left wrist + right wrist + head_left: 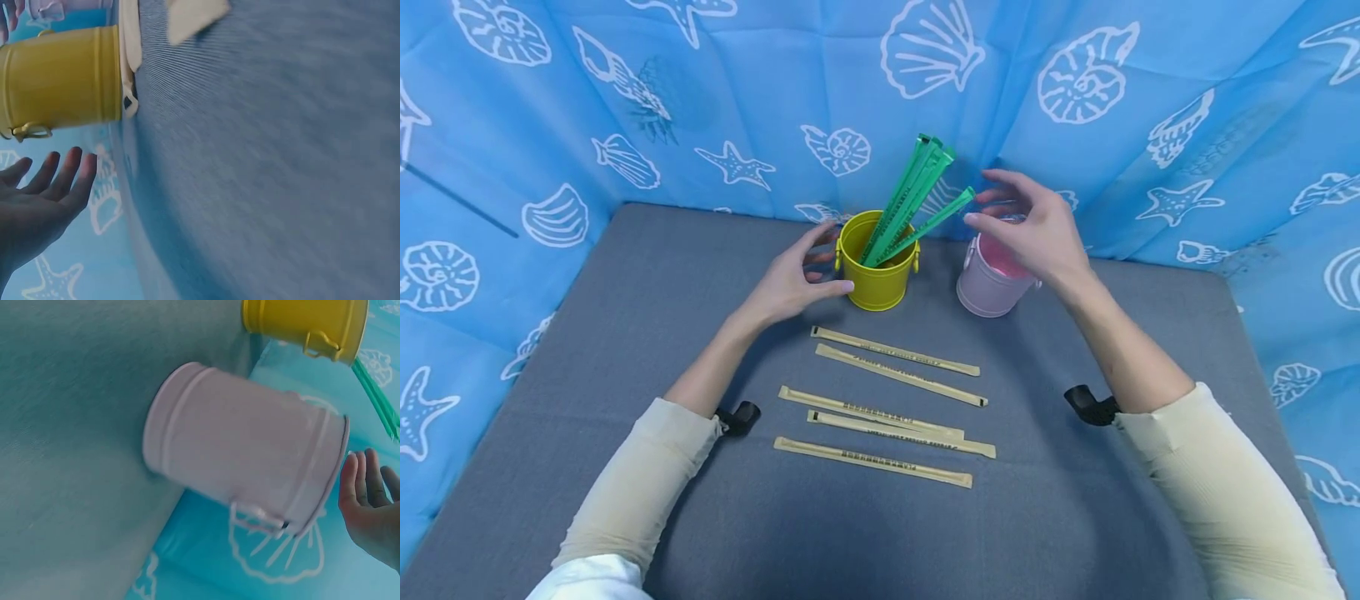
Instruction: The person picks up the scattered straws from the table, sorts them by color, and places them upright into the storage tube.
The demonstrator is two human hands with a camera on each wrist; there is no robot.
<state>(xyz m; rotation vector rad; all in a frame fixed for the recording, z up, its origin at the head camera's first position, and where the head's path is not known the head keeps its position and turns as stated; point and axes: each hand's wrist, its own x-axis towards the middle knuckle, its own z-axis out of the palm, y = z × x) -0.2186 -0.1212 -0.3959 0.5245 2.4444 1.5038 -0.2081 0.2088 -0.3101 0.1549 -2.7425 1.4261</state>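
Both hands open at the buckets, nothing gripped.
Left hand (790, 283) is spread beside the yellow bucket (876, 265), thumb at its wall; right hand (1037, 229) is held relaxed above the pink bucket (992, 283), by a green stick tip. Green sticks (910, 200) are already stood in the yellow bucket. Five wrapped chopstick pairs (887, 400) are left lying near on the grey mat (625, 333); pink bucket contents cannot be made out.

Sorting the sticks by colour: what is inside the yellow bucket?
Green sticks stand slanted in the yellow bucket, tops poking out. Their lower ends and the bucket's bottom are hidden.
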